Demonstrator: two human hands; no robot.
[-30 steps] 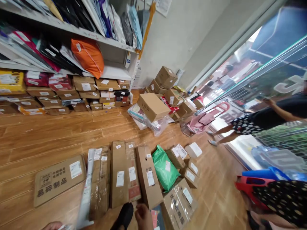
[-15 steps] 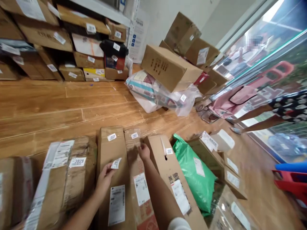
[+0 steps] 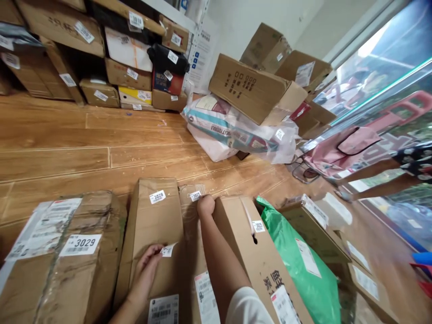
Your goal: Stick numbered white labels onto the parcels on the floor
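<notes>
My left hand (image 3: 148, 264) pinches a small white label sticker (image 3: 168, 250), partly curled, over the long carton (image 3: 170, 220) marked 3028. My right hand (image 3: 205, 206) is closed at the far end of the narrow carton (image 3: 191, 229), touching or beside its 3027 label (image 3: 195, 195). Its fingertips are mostly hidden, so whatever is in them does not show. To the right lies a carton (image 3: 232, 225) marked 3025, with a white strip near its hole. On the left is a taped, worn carton (image 3: 101, 252) bearing a 3029 label (image 3: 80, 245).
A green plastic parcel (image 3: 286, 238) and more boxes lie on the right. Labelled parcels fill the low shelf (image 3: 162, 15) at the back left. Stacked cartons (image 3: 249, 90) rest on a plastic-wrapped bag (image 3: 219, 123). A person's legs (image 3: 374, 180) stand by a pink cart (image 3: 351, 148).
The view has shifted closer to the cartons. My left hand still pinches the sticker, a bit nearer to me on the 3028 carton. My right hand has curled more beside the 3027 label.
</notes>
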